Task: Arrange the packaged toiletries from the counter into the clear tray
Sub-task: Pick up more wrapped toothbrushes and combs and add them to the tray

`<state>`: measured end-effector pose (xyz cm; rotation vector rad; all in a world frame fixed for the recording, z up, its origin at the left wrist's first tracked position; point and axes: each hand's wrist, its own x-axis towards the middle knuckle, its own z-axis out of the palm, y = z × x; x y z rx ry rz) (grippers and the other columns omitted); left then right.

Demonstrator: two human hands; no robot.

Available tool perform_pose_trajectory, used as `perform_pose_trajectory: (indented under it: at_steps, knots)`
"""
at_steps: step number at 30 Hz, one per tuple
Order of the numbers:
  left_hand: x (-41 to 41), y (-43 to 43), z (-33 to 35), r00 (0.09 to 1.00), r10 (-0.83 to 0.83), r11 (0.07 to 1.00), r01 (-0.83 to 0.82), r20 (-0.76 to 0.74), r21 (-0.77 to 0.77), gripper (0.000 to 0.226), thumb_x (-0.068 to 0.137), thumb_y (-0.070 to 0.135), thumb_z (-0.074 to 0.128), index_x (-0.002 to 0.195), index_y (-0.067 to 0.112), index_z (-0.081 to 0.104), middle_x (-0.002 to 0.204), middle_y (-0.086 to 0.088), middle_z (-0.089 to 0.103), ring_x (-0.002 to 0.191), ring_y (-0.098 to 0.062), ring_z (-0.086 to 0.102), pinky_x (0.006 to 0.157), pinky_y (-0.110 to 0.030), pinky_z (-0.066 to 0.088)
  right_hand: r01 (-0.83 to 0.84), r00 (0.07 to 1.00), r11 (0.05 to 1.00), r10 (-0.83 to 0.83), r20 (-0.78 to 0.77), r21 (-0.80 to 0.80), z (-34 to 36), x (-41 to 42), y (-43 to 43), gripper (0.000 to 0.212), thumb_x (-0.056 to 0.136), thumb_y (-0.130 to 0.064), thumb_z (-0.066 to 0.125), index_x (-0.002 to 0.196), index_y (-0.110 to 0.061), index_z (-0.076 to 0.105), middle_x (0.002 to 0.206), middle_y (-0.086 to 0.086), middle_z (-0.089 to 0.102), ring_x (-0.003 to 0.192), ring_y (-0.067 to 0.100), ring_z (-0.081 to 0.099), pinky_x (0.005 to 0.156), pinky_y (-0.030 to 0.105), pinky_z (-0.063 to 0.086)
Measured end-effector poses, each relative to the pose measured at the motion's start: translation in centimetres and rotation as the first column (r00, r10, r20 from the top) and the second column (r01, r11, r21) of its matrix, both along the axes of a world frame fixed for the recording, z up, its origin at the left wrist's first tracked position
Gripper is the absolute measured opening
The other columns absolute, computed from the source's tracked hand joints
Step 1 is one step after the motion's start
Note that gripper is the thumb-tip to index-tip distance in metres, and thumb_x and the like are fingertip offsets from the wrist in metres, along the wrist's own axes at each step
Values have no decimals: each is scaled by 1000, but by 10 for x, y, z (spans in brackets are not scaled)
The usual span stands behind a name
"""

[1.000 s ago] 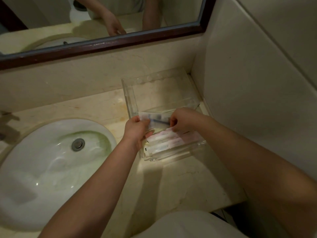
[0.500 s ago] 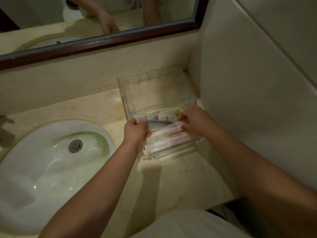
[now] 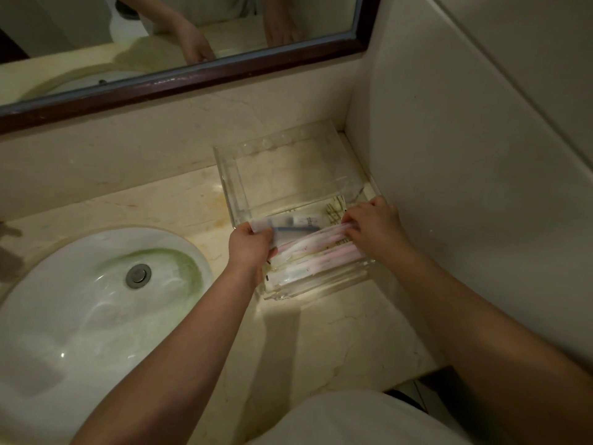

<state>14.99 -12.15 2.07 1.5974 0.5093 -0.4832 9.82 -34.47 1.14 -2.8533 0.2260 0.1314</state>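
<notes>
A clear tray (image 3: 282, 146) stands in the counter's back right corner, against the wall. Its near half holds several long packaged toiletries with pink and white wrappers (image 3: 317, 255), lying side by side. My left hand (image 3: 248, 247) pinches the left end of a clear packet with a dark blue item inside (image 3: 293, 224), held over the tray's middle. My right hand (image 3: 373, 228) grips the right ends of the pink packets at the tray's right side. The far half of the tray is bare.
A white oval sink (image 3: 93, 303) with a metal drain (image 3: 138, 275) fills the left of the beige marble counter (image 3: 327, 342). A dark-framed mirror (image 3: 199, 80) runs along the back wall. A pale wall (image 3: 465, 187) closes the right side.
My right hand has slid rightward from the middle of the packet to the tray's right side. The clear packet now lies stretched lower over the tray. The left hand stayed at the left end.
</notes>
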Motion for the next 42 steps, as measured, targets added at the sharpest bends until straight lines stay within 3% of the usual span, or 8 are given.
perform_pose_trajectory:
  at_steps: [11,19,23,28,35,37,39,42]
  knots:
    - [2,4,7,1000,19,995,-20,-10,-97,10,92,4,57,96,11,63,101,-11,67,92,-24,68,77,-33,59,95,995,980,-100,24,175,5,-2,1,8,80,-28,64,82,-30,71,91,-9,70,94,21,49,79,34,43]
    - [1,4,11,994,53,985,-68,-99,-157,9,93,4,57,100,4,63,100,-13,68,92,-27,69,75,-33,61,61,998,982,-55,-37,178,-1,-6,10,9,79,-33,66,86,-31,71,92,-7,71,103,22,50,82,33,45]
    - [-4,4,8,991,25,997,-33,-130,-63,8,92,3,56,97,9,60,97,-11,66,84,-24,70,70,-32,60,59,990,991,-43,-131,121,-2,-8,9,24,80,-44,64,100,-32,68,106,-3,67,111,24,48,88,36,44]
    - [-5,7,12,994,-56,998,53,-90,-41,12,91,-1,52,99,1,61,94,-21,68,67,-24,68,54,-30,50,246,961,921,-273,49,303,1,-3,14,21,83,-44,61,94,-28,65,96,-4,67,96,21,59,80,35,51]
    - [-2,0,17,984,-28,963,-21,-178,-268,10,93,-1,55,92,5,62,94,-14,67,80,-23,70,81,-35,59,356,934,782,-297,-196,511,15,23,35,52,81,-48,66,123,-20,54,105,0,64,93,19,62,82,34,51]
    - [-2,3,15,989,-85,985,65,-123,-161,8,91,1,58,94,6,63,94,-16,69,78,-25,72,74,-35,58,396,918,739,-317,-238,544,13,25,35,50,79,-41,72,121,-19,54,108,2,64,94,19,62,81,33,51]
    - [-2,6,9,983,-184,980,184,-6,79,8,88,6,61,96,8,65,90,-15,71,72,-23,73,61,-34,56,421,906,753,-325,-271,506,10,25,35,53,75,-42,76,118,-21,54,110,2,66,94,20,63,83,36,53]
    - [-3,8,3,939,-317,867,232,130,442,19,82,18,67,98,10,61,81,-5,68,72,-25,69,62,-39,56,427,900,831,-351,-260,357,7,27,39,58,69,-50,76,114,-22,53,108,1,66,94,21,62,81,35,52]
